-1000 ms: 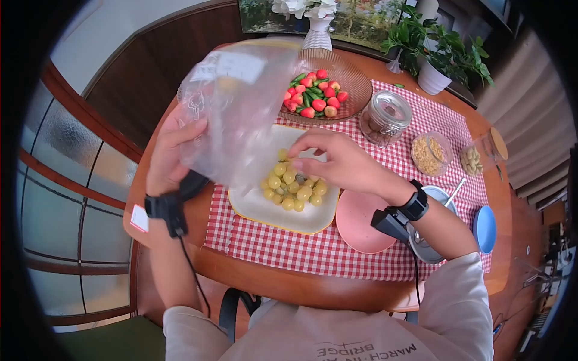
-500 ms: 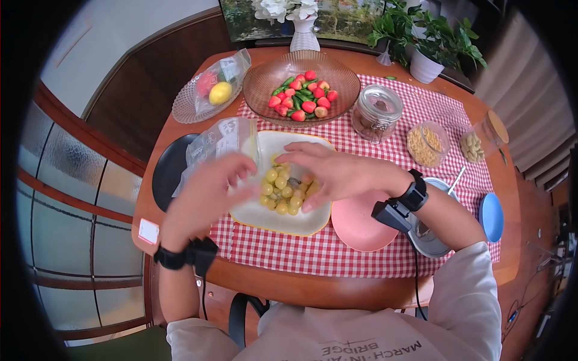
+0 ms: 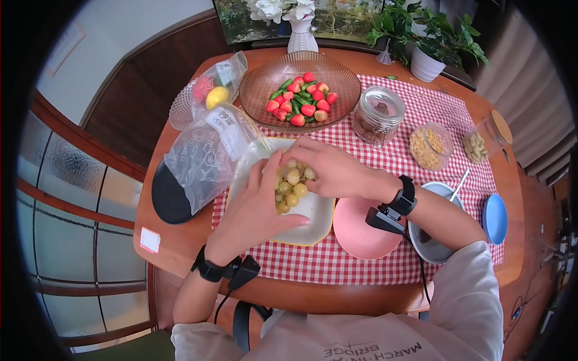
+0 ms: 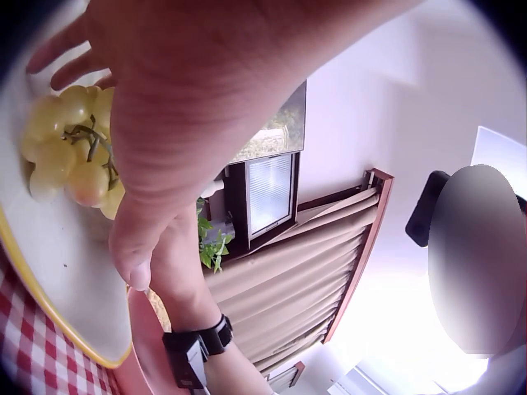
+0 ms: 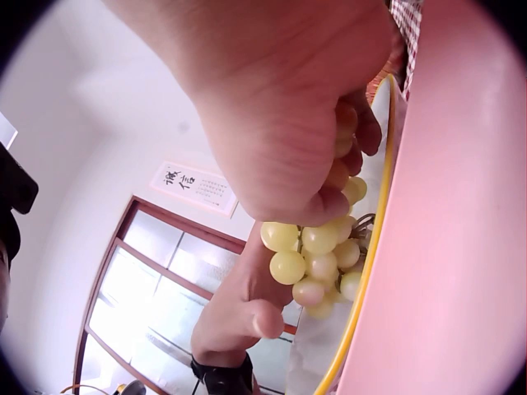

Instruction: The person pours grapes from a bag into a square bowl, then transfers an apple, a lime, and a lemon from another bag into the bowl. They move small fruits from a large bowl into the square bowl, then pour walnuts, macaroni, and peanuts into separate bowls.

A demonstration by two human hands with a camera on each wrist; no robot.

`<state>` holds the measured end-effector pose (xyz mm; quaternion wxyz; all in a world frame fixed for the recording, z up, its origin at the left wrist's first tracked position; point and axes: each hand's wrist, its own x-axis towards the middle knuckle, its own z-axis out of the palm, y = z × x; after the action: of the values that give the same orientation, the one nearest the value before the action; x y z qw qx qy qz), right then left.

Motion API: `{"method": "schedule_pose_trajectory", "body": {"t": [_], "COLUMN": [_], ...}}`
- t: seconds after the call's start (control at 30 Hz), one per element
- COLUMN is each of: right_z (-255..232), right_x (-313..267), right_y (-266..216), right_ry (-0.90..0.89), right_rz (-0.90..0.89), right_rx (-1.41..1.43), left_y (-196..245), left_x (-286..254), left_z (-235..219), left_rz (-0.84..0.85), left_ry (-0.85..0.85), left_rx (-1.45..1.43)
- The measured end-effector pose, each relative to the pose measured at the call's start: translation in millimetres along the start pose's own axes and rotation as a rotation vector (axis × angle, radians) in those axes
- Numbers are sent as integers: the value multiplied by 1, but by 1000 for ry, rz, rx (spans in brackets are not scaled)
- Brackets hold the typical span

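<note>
A bunch of pale green grapes [image 3: 291, 189] lies over a white, yellow-rimmed dish [image 3: 318, 218] in the head view. My right hand [image 3: 337, 170] reaches it from the right; in the right wrist view its fingers curl round the upper grapes [image 5: 319, 262]. On the other side, my left hand [image 3: 248, 212] spreads beside the bunch, thumb held apart over the dish. The left wrist view shows its fingers [image 4: 70, 62] fairly straight past the grapes, and part of the bunch is hidden behind that hand. A clear zip bag [image 3: 201, 155] lies just left of the dish.
A black plate [image 3: 168, 195] sits partly under the bag. Behind are a bagged lemon [image 3: 217, 97] and a glass bowl [image 3: 256, 99] of strawberries and green peppers. To the right stand a pink plate [image 3: 366, 231], a lidded jar [image 3: 378, 114] and a grey bowl [image 3: 436, 249].
My left hand first held up the clear bag, then let go of it at the left. It has since moved right to the grapes, where the right hand now grips the bunch.
</note>
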<state>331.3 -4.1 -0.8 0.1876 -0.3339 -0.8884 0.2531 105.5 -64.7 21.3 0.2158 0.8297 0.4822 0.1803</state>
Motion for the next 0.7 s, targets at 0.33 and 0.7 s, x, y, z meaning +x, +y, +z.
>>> {"method": "schedule_pose_trajectory", "body": {"t": [0.33,0.7], "right_z": [15,-1], "right_x": [-4,-8], "right_y": [1,-10], "right_ry": [105,165], "right_rz": [-159,33], "right_rx": [-137,43], "left_y": [-37,-63], "left_x": [47,35], "left_z": [-13,3], "left_rz": [120,-28], "left_ry": [-173,-52], "left_rx": [-206,-842]}}
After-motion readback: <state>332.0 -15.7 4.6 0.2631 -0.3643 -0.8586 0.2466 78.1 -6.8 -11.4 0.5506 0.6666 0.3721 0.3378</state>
